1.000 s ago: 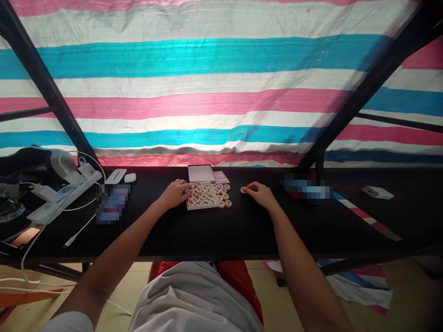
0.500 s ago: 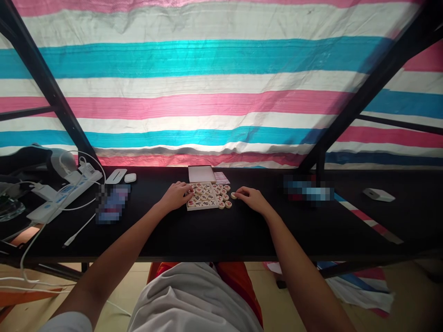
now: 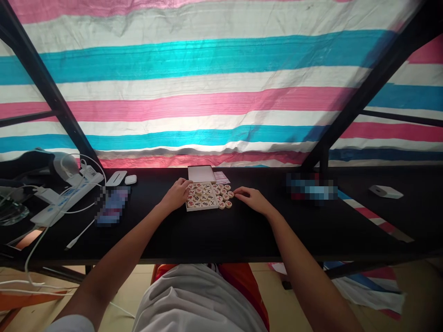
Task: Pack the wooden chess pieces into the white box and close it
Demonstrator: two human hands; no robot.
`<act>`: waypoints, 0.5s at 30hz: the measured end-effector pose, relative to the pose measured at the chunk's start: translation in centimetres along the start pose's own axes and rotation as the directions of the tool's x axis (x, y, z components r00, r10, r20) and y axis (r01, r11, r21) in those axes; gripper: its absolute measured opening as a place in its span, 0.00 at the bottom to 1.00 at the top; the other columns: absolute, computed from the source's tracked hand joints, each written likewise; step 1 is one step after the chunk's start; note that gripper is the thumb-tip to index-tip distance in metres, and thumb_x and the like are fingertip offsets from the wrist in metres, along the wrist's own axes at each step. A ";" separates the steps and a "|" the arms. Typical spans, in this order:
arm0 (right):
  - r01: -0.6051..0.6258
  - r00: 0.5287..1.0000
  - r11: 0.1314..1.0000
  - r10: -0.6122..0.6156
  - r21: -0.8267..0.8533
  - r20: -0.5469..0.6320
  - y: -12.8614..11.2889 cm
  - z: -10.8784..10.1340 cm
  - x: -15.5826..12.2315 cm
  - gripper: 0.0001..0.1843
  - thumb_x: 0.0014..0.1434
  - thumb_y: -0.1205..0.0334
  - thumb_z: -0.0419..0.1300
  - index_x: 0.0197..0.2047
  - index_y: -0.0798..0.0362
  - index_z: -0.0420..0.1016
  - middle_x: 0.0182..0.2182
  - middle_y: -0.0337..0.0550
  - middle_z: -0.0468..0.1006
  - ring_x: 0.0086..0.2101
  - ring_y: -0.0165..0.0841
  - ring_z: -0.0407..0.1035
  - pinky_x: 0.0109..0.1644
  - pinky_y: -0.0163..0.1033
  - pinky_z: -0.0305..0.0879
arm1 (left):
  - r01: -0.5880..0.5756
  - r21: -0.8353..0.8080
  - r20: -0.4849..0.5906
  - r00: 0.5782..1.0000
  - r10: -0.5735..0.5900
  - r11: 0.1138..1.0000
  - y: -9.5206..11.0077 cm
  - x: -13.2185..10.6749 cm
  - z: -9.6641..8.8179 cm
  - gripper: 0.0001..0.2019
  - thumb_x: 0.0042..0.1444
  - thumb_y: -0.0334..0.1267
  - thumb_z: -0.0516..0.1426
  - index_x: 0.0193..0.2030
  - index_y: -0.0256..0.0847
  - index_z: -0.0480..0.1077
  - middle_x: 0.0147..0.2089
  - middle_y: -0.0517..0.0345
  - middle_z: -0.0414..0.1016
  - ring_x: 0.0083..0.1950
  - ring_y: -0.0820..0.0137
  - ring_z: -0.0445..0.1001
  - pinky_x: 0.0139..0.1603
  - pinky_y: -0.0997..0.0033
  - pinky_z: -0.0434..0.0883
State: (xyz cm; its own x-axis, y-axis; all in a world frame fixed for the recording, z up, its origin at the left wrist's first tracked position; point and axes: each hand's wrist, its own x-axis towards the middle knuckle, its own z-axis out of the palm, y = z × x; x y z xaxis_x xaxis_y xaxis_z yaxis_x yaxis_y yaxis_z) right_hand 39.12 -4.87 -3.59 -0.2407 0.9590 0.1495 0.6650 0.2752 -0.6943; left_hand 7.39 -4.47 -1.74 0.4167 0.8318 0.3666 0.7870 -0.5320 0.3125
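A shallow white box (image 3: 202, 209) holds rows of round Chinese chess pieces (image 3: 204, 197) with red and dark characters. My left hand (image 3: 178, 193) grips the box's left edge, fingers bent over its rim. Against the box's right side lies a group of red-marked pieces (image 3: 220, 198) on the black table. My right hand (image 3: 253, 200) is just right of this group, thumb and index finger slightly apart, tips beside the outermost piece (image 3: 230, 194). Whether they touch it is too small to tell. Behind the box stands its lid (image 3: 201, 174), next to a pink printed paper (image 3: 222, 177).
On the left of the black table (image 3: 166, 240) are a blurred phone (image 3: 114, 205), a white power strip (image 3: 65, 198) with cables, and a white earphone case (image 3: 130, 180). A blurred object (image 3: 309, 186) and a white adapter (image 3: 386, 191) lie right. Striped sheeting (image 3: 207, 83) hangs behind.
My right hand has slid one piece left against the group, and its fingertips now sit at that piece's edge. My left hand has drawn back slightly from over the pieces to the box's edge.
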 end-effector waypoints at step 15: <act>0.014 1.000 1.000 -0.013 -0.026 0.014 0.4 0.4 0.2 0.12 0.55 0.60 0.54 0.42 0.50 0.74 0.37 0.40 0.79 0.37 0.34 0.71 0.45 0.40 0.64 | 0.134 -0.042 0.101 0.986 -0.129 0.990 -1.5 0.2 0.7 0.17 0.61 0.36 0.46 0.54 0.42 0.66 0.51 0.50 0.66 0.49 0.63 0.71 0.52 0.65 0.67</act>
State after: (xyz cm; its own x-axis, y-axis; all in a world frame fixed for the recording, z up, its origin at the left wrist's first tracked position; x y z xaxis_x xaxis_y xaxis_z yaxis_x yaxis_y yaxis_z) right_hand 39.05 -4.59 -4.15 -0.2597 0.9541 0.1488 0.6795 0.2901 -0.6739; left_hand 6.59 -3.39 -2.76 0.3558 0.9051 0.2327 0.8159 -0.4223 0.3950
